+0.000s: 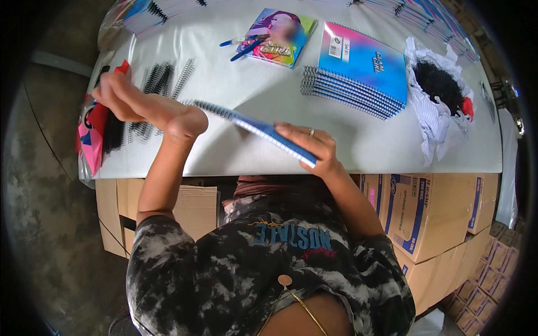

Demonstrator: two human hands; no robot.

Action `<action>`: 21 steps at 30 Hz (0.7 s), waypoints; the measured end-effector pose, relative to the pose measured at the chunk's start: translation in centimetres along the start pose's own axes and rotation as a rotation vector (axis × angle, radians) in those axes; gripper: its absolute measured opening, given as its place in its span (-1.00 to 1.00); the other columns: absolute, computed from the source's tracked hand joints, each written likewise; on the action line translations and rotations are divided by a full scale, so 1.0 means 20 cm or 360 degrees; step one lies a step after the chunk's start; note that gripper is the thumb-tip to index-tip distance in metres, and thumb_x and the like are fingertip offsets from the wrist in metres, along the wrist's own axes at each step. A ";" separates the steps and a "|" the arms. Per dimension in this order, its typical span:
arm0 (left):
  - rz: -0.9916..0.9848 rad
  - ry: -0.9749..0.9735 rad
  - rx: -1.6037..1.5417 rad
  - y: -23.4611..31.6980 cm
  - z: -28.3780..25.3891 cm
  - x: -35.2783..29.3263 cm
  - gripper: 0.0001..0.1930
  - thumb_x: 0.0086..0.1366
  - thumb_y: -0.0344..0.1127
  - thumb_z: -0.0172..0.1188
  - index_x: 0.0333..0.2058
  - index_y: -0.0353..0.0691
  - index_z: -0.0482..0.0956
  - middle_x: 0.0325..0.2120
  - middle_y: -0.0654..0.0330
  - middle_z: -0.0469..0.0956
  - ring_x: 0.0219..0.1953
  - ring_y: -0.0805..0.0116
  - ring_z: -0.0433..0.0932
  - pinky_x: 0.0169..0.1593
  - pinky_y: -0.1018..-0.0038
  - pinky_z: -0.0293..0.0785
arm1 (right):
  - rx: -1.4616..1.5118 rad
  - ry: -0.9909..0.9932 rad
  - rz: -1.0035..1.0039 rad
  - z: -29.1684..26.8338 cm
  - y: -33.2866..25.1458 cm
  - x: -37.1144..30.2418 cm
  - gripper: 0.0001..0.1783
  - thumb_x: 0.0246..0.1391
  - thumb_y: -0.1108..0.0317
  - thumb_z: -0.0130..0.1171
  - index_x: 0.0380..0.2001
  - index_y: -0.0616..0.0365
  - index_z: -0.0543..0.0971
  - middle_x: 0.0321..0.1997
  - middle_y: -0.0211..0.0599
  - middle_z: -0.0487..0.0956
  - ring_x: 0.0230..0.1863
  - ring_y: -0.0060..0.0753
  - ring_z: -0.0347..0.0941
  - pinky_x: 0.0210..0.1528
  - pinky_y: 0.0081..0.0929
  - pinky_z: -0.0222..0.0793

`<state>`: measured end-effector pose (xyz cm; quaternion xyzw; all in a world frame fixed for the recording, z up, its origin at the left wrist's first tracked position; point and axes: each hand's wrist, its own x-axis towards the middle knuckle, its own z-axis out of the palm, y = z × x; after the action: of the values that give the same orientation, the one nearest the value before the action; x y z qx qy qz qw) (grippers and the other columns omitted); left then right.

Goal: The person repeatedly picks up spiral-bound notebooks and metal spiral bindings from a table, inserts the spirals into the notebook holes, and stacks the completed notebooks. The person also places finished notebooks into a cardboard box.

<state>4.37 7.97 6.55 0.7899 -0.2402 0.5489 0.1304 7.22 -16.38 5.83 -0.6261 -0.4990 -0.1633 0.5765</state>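
Observation:
My right hand [308,140] grips a blue-covered notebook [283,143] held on edge above the near side of the table, its white page edges facing me. A black spiral binding coil [210,107] runs along the notebook's upper edge and sticks out past its left end. Close to that free end is the wrist of my left hand [148,107], which is raised with fingers stretched to the upper left and nothing visible in them. Loose black spiral coils [159,81] lie beyond and beneath my left hand, partly hidden by it.
A stack of pink-and-blue spiral notebooks [361,56] stands at right of centre. Behind lies a colourful notebook [294,33] with blue pens [249,49] on it. White striped cloth [428,120] holds a black tangled mass [437,81]. Cardboard boxes [443,207] sit under the table [235,162].

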 end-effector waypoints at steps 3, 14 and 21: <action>-0.0259 -0.0523 0.0037 0.13 0.02 -0.10 0.01 0.11 0.39 -0.19 0.16 -0.54 -0.06 0.19 -0.30 -0.09 0.25 -0.23 -0.12 0.21 -0.08 -0.17 | -0.0055 0.0052 0.0097 0.02 -0.05 -0.01 -0.66 -0.16 0.67 -0.01 -0.21 0.36 0.53 -0.24 0.01 0.57 -0.24 -0.15 0.56 -0.22 -0.47 0.48; 0.0199 -0.0311 -0.0260 0.27 0.06 -0.15 -0.19 0.24 0.26 -0.28 0.14 -0.46 0.09 0.03 -0.26 0.25 0.21 -0.08 0.09 0.21 -0.12 -0.15 | -0.0091 0.0137 0.0128 0.02 -0.04 -0.02 -0.67 -0.16 0.63 0.05 -0.21 0.33 0.53 -0.22 -0.04 0.57 -0.22 -0.18 0.56 -0.19 -0.45 0.48; -0.0084 -0.0209 -0.0259 0.32 0.16 -0.24 -0.21 0.12 0.32 -0.08 0.07 -0.31 0.25 -0.07 0.03 0.40 0.13 -0.07 0.17 0.17 -0.12 -0.05 | -0.0065 0.0118 0.0196 0.05 -0.06 -0.02 -0.65 -0.17 0.66 0.03 -0.20 0.34 0.53 -0.20 -0.03 0.56 -0.23 -0.18 0.56 -0.21 -0.46 0.47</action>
<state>2.28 2.25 0.56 0.8171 -0.2711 0.4708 0.1925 5.73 -15.82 5.87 -0.6607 -0.4345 -0.1607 0.5906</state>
